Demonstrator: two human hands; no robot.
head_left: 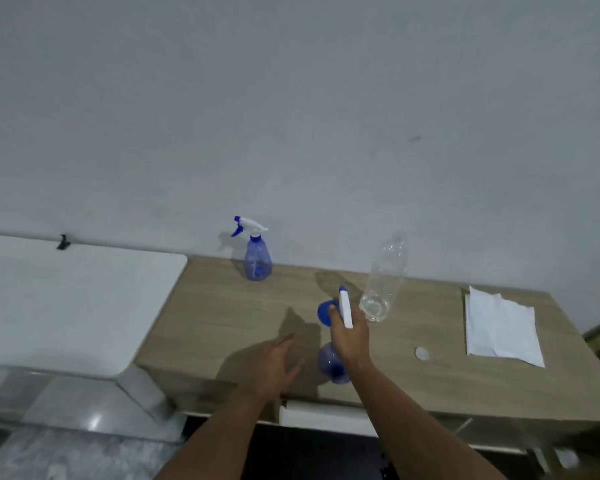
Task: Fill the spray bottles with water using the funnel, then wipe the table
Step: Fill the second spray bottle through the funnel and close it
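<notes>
My right hand [349,336] grips the white trigger head [345,310] of a blue spray bottle [331,363] standing near the front edge of the wooden table [222,313]. A blue funnel [324,313] shows just behind that hand. My left hand [274,362] hovers open to the left of the bottle, fingers spread, holding nothing. A second blue spray bottle [257,258] with its white trigger stands at the back by the wall. A clear plastic bottle [383,282], almost empty, stands uncapped to the right of my right hand.
A small white cap [422,353] lies on the table to the right. A folded white cloth [499,329] lies near the right end. A white table [77,299] adjoins on the left. The wall runs close behind.
</notes>
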